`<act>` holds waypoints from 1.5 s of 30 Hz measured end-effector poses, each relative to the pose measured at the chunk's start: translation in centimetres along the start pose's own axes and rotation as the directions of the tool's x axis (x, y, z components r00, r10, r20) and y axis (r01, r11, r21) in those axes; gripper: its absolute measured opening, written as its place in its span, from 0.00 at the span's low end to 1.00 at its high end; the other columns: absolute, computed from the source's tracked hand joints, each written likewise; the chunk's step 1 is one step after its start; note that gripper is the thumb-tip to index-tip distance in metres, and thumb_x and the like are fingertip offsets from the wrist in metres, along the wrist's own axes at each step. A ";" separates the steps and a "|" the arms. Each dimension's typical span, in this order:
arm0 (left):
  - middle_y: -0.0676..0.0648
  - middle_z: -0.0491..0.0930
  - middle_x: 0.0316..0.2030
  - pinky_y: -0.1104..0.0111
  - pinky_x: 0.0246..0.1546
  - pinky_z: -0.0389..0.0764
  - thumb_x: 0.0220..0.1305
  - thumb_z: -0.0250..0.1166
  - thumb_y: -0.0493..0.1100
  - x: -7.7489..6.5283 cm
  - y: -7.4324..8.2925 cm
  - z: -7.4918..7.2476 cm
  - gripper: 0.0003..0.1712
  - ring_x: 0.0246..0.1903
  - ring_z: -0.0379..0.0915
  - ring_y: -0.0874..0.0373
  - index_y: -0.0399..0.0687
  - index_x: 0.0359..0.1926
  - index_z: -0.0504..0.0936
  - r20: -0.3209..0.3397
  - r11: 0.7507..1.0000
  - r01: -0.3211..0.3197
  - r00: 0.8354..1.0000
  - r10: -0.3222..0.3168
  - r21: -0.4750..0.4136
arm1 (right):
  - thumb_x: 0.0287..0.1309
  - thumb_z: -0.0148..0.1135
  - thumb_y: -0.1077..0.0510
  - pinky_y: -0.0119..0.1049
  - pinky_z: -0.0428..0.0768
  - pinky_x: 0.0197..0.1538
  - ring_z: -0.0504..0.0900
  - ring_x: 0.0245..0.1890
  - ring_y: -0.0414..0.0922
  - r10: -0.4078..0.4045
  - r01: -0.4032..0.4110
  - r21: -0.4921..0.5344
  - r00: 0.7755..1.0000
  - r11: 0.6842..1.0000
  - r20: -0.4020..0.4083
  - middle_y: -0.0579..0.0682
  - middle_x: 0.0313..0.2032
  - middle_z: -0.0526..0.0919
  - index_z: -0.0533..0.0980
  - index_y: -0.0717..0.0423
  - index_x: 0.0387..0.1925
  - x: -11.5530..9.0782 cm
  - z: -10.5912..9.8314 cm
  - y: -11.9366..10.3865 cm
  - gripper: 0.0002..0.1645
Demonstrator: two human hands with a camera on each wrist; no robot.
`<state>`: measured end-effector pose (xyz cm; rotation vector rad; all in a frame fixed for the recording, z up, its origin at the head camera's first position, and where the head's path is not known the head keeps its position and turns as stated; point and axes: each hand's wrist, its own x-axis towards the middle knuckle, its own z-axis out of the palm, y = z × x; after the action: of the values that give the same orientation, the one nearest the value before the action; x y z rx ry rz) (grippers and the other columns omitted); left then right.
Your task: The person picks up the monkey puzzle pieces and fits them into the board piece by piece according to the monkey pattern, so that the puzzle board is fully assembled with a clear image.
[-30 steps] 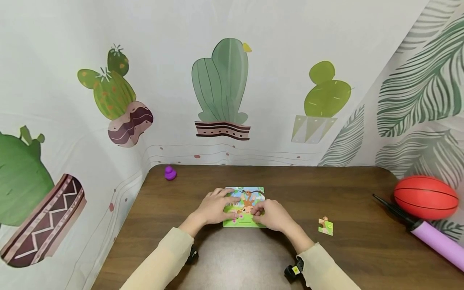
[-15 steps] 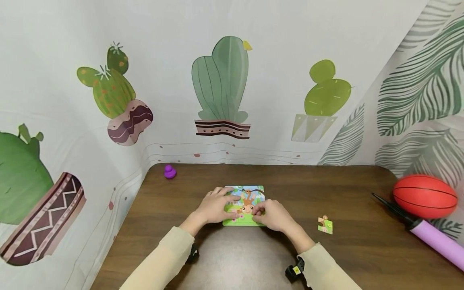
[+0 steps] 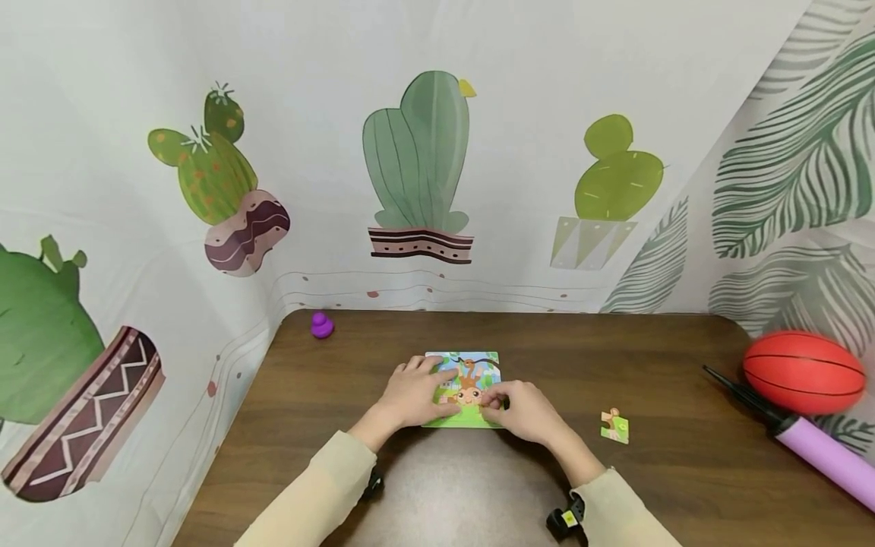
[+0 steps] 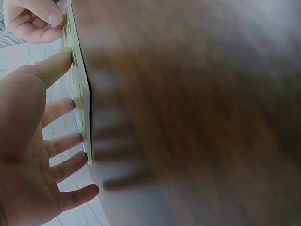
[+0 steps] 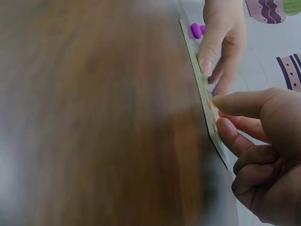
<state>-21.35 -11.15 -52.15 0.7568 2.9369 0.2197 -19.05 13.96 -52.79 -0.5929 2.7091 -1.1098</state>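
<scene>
A jigsaw puzzle [image 3: 472, 365] with a monkey picture lies flat near the middle of the table. My left hand [image 3: 412, 391] rests over its left side, fingers spread and fingertips on the surface; in the left wrist view the thumb [image 4: 59, 66] reaches the board too. At the lower right part of the puzzle, my right hand [image 3: 525, 410] curls its thumb and fingers together, pinching at a puzzle piece there. That piece is mostly hidden behind the fingertips [image 5: 225, 101]. One loose puzzle piece [image 3: 614, 425], green and brown, lies on the table to the right.
On the brown wooden table [image 3: 437, 486], a small purple duck-shaped toy [image 3: 321, 326] stands at the far left corner. A red ball [image 3: 803, 372] and a pump with a lilac barrel [image 3: 823, 456] lie at the right edge. A cactus-print cloth [image 3: 509, 167] hangs behind.
My left hand has slid slightly to the right, its thumb now over the lower left of the puzzle. The right hand has shifted a little right and stays at the same part.
</scene>
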 end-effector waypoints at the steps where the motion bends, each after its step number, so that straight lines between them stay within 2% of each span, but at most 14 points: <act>1: 0.46 0.65 0.75 0.40 0.65 0.67 0.65 0.61 0.75 0.0 0.1 0.0 0.42 0.72 0.60 0.43 0.66 0.75 0.73 -0.001 1.000 0.006 1.000 -0.006 0.002 | 0.61 0.74 0.56 0.36 0.77 0.37 0.77 0.29 0.36 -0.001 0.001 0.000 1.000 1.000 -0.011 0.34 0.29 0.81 0.86 0.45 0.35 -0.3 -0.2 0.2 0.02; 5: 0.44 0.65 0.74 0.41 0.66 0.67 0.66 0.61 0.75 0.3 0.6 -0.1 0.42 0.72 0.59 0.42 0.65 0.75 0.72 0.002 1.000 0.023 1.000 -0.023 -0.001 | 0.61 0.74 0.56 0.36 0.76 0.38 0.77 0.30 0.36 0.007 -0.008 -0.011 0.998 1.000 -0.061 0.34 0.28 0.80 0.86 0.45 0.36 -1.5 -1.7 1.2 0.03; 8: 0.42 0.66 0.72 0.43 0.65 0.71 0.66 0.61 0.75 0.6 1.0 -0.1 0.43 0.72 0.60 0.40 0.63 0.75 0.73 0.000 1.000 0.029 1.000 -0.029 0.012 | 0.60 0.76 0.55 0.37 0.76 0.40 0.77 0.31 0.36 0.026 -0.032 -0.047 0.993 0.998 -0.112 0.33 0.28 0.80 0.86 0.43 0.36 -2.6 -3.1 2.5 0.05; 11: 0.40 0.67 0.70 0.47 0.56 0.80 0.65 0.61 0.76 0.7 1.4 0.1 0.44 0.71 0.61 0.38 0.62 0.75 0.73 -0.005 0.999 0.038 0.999 -0.038 0.026 | 0.59 0.76 0.54 0.39 0.77 0.41 0.78 0.33 0.36 0.032 -0.049 -0.100 0.986 0.994 -0.163 0.32 0.29 0.79 0.86 0.42 0.37 -4.0 -4.7 4.0 0.06; 14: 0.39 0.67 0.69 0.49 0.46 0.84 0.64 0.60 0.77 0.9 1.9 0.3 0.46 0.71 0.61 0.36 0.61 0.76 0.72 -0.001 0.998 0.055 0.998 -0.055 0.023 | 0.58 0.77 0.53 0.40 0.77 0.41 0.79 0.34 0.37 0.038 -0.069 -0.147 0.979 0.987 -0.202 0.34 0.30 0.80 0.86 0.44 0.38 -5.6 -6.6 5.4 0.07; 18: 0.39 0.66 0.69 0.47 0.52 0.82 0.64 0.59 0.78 1.1 2.2 0.6 0.47 0.71 0.60 0.35 0.62 0.76 0.71 0.004 0.996 0.080 0.997 -0.080 0.029 | 0.61 0.76 0.47 0.40 0.76 0.37 0.78 0.33 0.39 0.097 -0.134 -0.162 0.971 0.978 -0.218 0.38 0.34 0.81 0.86 0.47 0.42 -8.0 -8.8 7.4 0.12; 22: 0.38 0.65 0.70 0.46 0.56 0.79 0.63 0.61 0.77 1.1 2.5 0.7 0.46 0.71 0.61 0.35 0.62 0.75 0.73 -0.006 0.995 0.096 0.995 -0.096 0.029 | 0.60 0.75 0.40 0.43 0.76 0.39 0.79 0.36 0.43 0.155 -0.200 -0.183 0.960 0.962 -0.234 0.40 0.36 0.81 0.86 0.48 0.44 -10.1 -10.3 9.1 0.19; 26: 0.37 0.62 0.73 0.47 0.52 0.82 0.62 0.61 0.78 1.2 2.6 0.8 0.47 0.71 0.61 0.35 0.61 0.75 0.73 -0.008 0.994 0.103 0.995 -0.103 0.025 | 0.54 0.76 0.33 0.47 0.75 0.42 0.79 0.40 0.46 0.195 -0.242 -0.218 0.957 0.945 -0.216 0.43 0.37 0.81 0.86 0.49 0.45 -11.6 -11.0 10.2 0.28; 31: 0.37 0.60 0.76 0.46 0.50 0.83 0.62 0.60 0.79 1.2 2.5 0.8 0.47 0.72 0.59 0.35 0.62 0.74 0.73 -0.008 0.993 0.112 0.994 -0.112 0.030 | 0.49 0.78 0.30 0.46 0.74 0.39 0.77 0.40 0.46 0.230 -0.265 -0.240 0.959 0.934 -0.164 0.45 0.40 0.80 0.85 0.52 0.49 -12.2 -11.3 10.9 0.37; 35: 0.38 0.63 0.75 0.46 0.50 0.82 0.63 0.60 0.78 1.4 2.5 0.7 0.45 0.72 0.60 0.35 0.62 0.73 0.74 -0.014 0.993 0.113 0.994 -0.113 0.041 | 0.47 0.80 0.31 0.46 0.74 0.39 0.77 0.40 0.46 0.227 -0.260 -0.237 0.961 0.936 -0.159 0.45 0.39 0.80 0.84 0.52 0.48 -12.1 -11.2 11.0 0.36; 45: 0.40 0.66 0.72 0.44 0.58 0.76 0.64 0.56 0.80 1.8 2.5 0.6 0.46 0.69 0.62 0.37 0.68 0.77 0.69 -0.029 0.994 0.098 0.995 -0.097 0.056 | 0.46 0.80 0.32 0.46 0.73 0.41 0.76 0.40 0.47 0.257 -0.287 -0.227 0.954 0.931 -0.153 0.46 0.39 0.79 0.83 0.53 0.46 -12.0 -11.6 11.0 0.36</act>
<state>-21.66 -8.10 -52.42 0.6196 3.0072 0.1383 -14.71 33.44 -52.29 -0.1697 2.9420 -0.7692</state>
